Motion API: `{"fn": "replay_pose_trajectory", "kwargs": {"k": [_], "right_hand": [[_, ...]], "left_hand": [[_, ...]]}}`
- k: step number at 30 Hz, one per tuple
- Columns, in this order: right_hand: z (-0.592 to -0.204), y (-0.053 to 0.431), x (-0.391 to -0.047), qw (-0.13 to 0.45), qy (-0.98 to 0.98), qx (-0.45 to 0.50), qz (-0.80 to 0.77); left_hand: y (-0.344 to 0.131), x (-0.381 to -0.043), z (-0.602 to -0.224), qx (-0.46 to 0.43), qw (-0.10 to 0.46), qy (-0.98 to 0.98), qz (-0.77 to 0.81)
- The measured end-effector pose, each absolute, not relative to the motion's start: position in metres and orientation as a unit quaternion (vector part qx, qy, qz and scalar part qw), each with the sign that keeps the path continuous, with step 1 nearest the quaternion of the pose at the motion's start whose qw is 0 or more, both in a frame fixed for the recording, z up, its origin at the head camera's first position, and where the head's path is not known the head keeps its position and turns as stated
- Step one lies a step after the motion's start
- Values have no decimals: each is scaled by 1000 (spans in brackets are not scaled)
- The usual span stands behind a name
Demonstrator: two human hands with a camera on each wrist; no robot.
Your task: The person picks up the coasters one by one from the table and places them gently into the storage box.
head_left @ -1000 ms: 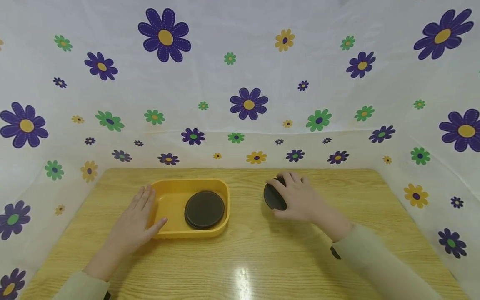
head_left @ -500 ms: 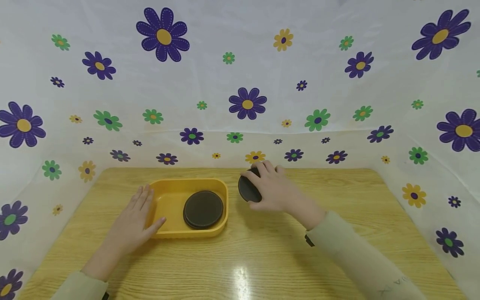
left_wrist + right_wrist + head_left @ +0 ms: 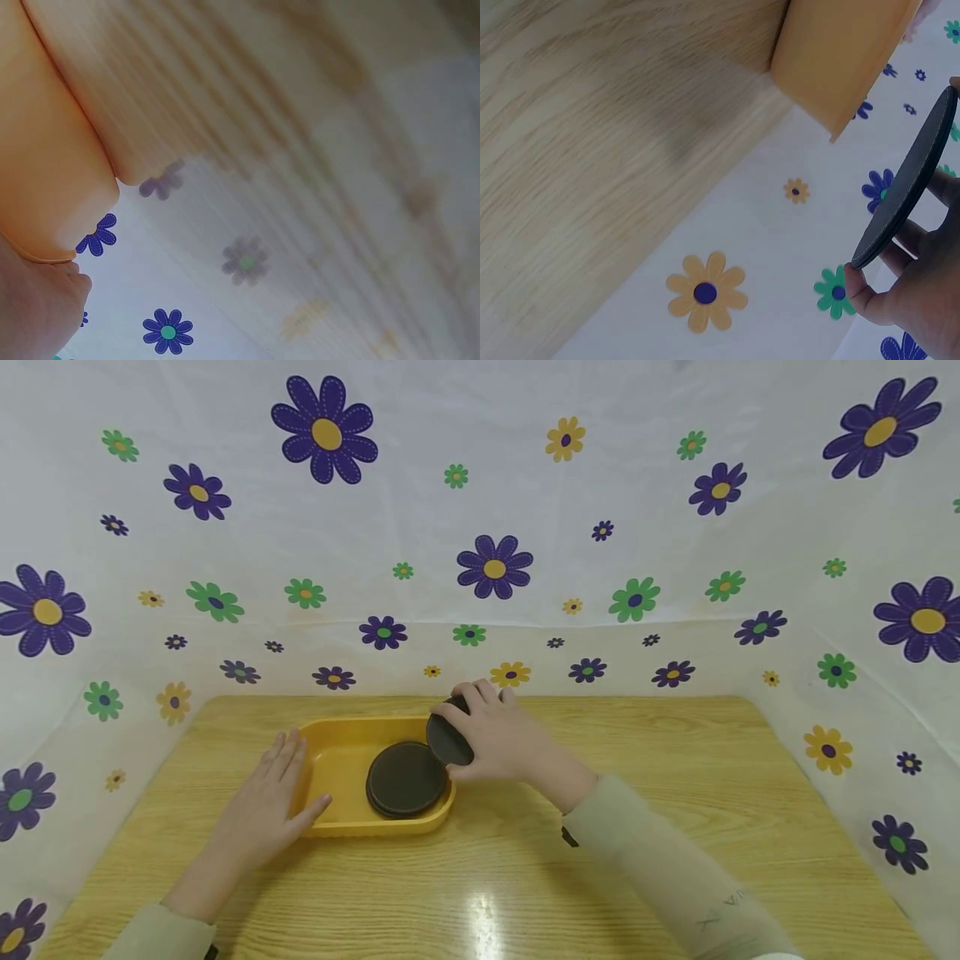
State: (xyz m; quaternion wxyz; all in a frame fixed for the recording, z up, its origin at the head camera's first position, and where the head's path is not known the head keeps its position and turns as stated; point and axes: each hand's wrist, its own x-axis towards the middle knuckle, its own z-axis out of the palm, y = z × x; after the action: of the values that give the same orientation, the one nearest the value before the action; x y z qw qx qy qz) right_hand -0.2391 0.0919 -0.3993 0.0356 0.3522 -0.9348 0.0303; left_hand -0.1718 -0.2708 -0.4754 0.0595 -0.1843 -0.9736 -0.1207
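Observation:
My right hand (image 3: 501,737) grips a round black coaster (image 3: 447,742) by its edge, holding it tilted over the right end of the yellow tray (image 3: 336,781). In the right wrist view the held coaster (image 3: 909,180) spans from thumb to fingertips, apart from the tray wall (image 3: 836,56). Inside the tray, at its right side, lie stacked black coasters (image 3: 406,779); how many cannot be told. My left hand (image 3: 258,806) rests with straight fingers against the tray's left end, thumb over the near rim. The left wrist view catches part of that hand (image 3: 37,311) beside the tray's outer wall (image 3: 52,142).
Beneath everything is a wood-grain table (image 3: 570,877). A white cloth (image 3: 420,510) printed with flowers rises behind the table and along both sides.
From the right of the tray, my right hand has carried the coaster leftward to above the tray's right rim. My left hand and the tray have stayed in place.

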Motion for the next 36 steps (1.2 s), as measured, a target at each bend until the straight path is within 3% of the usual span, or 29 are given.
{"fn": "replay_pose_trajectory", "kwargs": {"k": [17, 36], "right_hand": [[-416, 30, -237, 30, -921, 389, 4], [-445, 9, -231, -3, -921, 390, 9]], "left_hand": [[-271, -172, -477, -178, 54, -974, -127], [-269, -170, -473, -176, 47, -975, -126]]}}
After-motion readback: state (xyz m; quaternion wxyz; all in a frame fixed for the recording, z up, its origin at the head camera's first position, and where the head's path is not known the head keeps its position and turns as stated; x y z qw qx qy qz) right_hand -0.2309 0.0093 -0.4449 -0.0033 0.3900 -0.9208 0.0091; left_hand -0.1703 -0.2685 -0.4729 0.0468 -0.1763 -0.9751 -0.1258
